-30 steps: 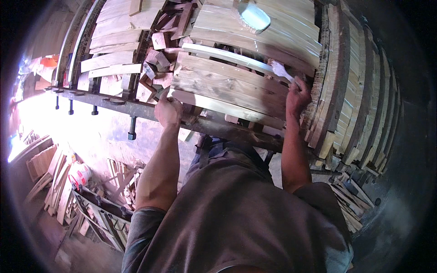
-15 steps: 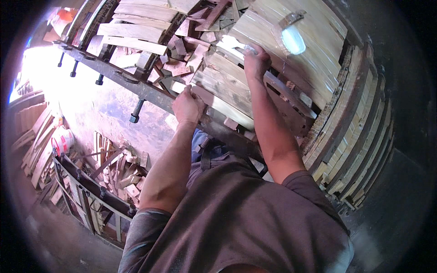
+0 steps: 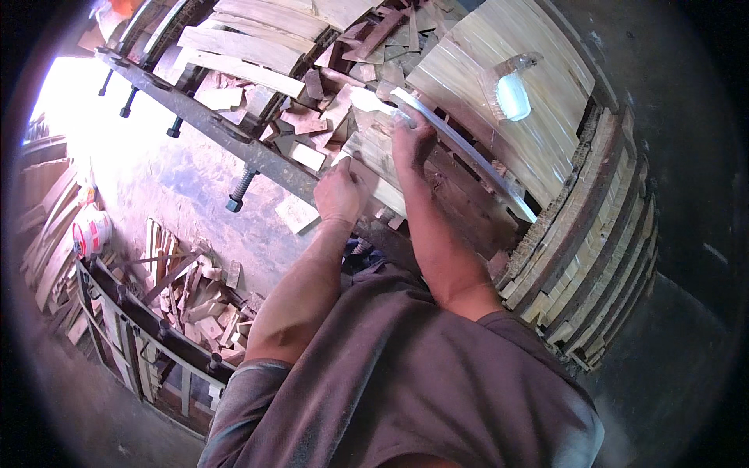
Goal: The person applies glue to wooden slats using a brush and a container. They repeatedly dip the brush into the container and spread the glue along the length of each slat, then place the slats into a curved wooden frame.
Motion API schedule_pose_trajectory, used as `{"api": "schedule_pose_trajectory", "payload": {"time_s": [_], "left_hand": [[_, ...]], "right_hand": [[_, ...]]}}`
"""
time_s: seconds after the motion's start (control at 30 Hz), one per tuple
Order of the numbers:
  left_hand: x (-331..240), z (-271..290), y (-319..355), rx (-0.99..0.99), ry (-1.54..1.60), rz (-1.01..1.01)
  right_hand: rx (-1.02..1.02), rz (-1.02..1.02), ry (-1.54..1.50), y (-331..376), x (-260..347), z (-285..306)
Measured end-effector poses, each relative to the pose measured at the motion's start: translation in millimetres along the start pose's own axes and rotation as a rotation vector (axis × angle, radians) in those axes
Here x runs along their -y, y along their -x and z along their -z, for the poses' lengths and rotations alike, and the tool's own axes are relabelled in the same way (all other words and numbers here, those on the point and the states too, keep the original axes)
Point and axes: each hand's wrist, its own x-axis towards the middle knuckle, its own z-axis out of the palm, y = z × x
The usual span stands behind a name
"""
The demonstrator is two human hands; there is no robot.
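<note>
My left hand [image 3: 341, 193] is closed, its curled fingers on the near left edge of a pale wooden board [image 3: 378, 181]. My right hand [image 3: 413, 139] is to its right and a little farther off, closed around a white flat-ended tool [image 3: 370, 100]. Glare washes out the tool's wide end, so its exact kind cannot be told. The tool lies over the boards. Just right of that hand runs a long, shiny straight strip [image 3: 468, 154]. Farther right, a small container with something bright white in it [image 3: 512, 95] rests on a wide wooden panel [image 3: 546, 129].
Wood offcuts [image 3: 308, 121] lie in a heap beyond my hands. A metal rail with bolts [image 3: 211, 125] crosses at the left. Boards are stacked [image 3: 581, 234] at the right. Down left are a metal rack [image 3: 144, 335] of scraps and a white and red bucket [image 3: 92, 232].
My right hand has moved left and nearer to me with the white tool. My left hand has shifted slightly right. More of the shiny strip beside the right hand now shows.
</note>
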Motion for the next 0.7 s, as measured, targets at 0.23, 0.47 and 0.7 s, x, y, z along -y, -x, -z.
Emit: {"api": "schedule_pose_trajectory", "payload": {"time_s": [0.23, 0.47, 0.7], "left_hand": [[-6.0, 10.0, 1.3, 0.013, -0.002, -0.067], [-0.1, 5.4, 2.0, 0.014, 0.004, -0.168], [-3.3, 1.8, 2.8, 0.082, -0.081, -0.148]], "right_hand": [[-0.058, -0.419, -0.448, 0.6, -7.1, -15.4], [-0.261, -0.619, -0.692, -3.6, -41.5, 36.1], [-0.414, -0.664, -0.632, 23.2, -94.8, 170.7]]}}
